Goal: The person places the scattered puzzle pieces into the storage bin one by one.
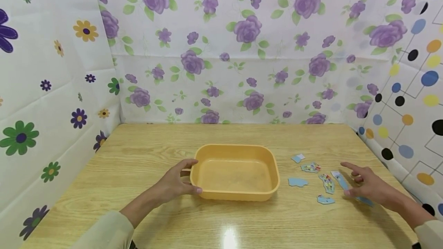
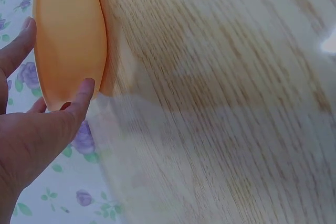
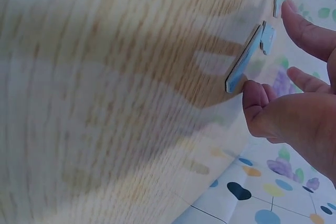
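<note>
An orange-yellow plastic basin sits on the table in the middle of the head view, with nothing inside. My left hand grips its left end, thumb at the near corner and index finger at the rim farther back. In the left wrist view, fingers lie against the basin. On the right, my right hand hovers low over light-blue puzzle pieces, index finger stretched out and other fingers bent. It partly hides the pieces below. In the right wrist view its fingertips are close to a blue piece, holding nothing.
Several more flat pieces lie between the basin and my right hand: a plain blue piece, a multicoloured piece and others. The wooden table is bordered by a flowered cloth behind and patterned cloths at both sides.
</note>
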Tool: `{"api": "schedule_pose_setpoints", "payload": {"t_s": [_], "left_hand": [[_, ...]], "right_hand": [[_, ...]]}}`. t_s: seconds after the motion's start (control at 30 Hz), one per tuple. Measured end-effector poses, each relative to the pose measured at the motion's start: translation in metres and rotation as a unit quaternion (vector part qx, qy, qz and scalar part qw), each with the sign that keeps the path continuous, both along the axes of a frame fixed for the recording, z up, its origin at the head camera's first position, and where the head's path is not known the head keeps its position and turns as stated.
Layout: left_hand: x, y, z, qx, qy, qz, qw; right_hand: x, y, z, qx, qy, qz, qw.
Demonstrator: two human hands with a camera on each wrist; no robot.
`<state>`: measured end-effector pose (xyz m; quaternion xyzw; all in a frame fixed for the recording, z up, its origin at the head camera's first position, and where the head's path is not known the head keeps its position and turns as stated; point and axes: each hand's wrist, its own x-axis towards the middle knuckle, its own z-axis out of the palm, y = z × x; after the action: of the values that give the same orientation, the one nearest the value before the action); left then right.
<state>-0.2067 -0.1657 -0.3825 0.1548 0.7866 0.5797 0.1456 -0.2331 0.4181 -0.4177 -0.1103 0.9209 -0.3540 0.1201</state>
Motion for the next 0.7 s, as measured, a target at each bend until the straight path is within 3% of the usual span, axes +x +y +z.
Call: {"api": "schedule_pose_setpoints", "payload": {"t_s": [0.4,0.7], "left_hand": [[-0.001,0.000,-0.001,0.024,-0.020,-0.001,0.9995],[-0.001,0.001,-0.001,0.024,-0.023,0.002,0.9994]], "right_hand": [[-0.001,-0.001,-0.009,-0.021,0.024,0.012,0.9994],[-0.002,-0.004,-0.014,-0.023,0.017,-0.012,0.9995]]}}
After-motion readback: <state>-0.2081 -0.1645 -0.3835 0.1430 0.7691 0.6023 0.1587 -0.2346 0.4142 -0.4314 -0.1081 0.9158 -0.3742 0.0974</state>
